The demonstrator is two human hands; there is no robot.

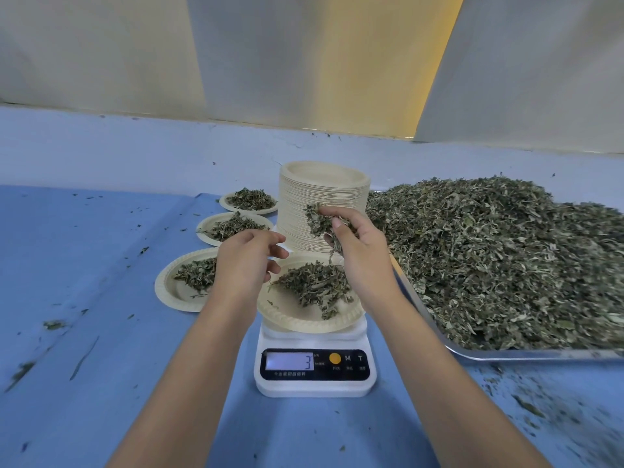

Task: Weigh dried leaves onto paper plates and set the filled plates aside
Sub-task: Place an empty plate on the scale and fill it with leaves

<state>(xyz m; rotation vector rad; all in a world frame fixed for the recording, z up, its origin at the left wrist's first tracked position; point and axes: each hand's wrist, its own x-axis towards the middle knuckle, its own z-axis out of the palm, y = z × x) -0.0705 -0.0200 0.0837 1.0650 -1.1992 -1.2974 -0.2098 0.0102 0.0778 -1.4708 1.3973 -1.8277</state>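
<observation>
I look down on a blue desk (101, 265) and see two bare arms reaching forward. The right hand (358, 251) is up over the scale (314, 369). Its grip is curled tight around a bunch of dried leaves (319, 219), and some bits stick out past the fingers and thumb. The left hand (246, 261) hangs just beside it, over the left edge of the paper plate (290, 315). Its grip is loose, with the fingers bent a little, and I see nothing in it. The paper plate sits on top of the scale, and a small pile of leaves (314, 285) lies in it, under the right hand. The little screen on the scale shows a 3. Behind the scale stands a tall stack of plates (324, 197). To the left of the scale, three filled plates (211, 219) lie in a row on the desk, each with leaves in it, and the nearest one is partly hidden by the left hand. On the right is a metal tray (540, 357) with a big heap of leaves (506, 258) on it. Small crumbs of leaf lie here and there on the desk.
</observation>
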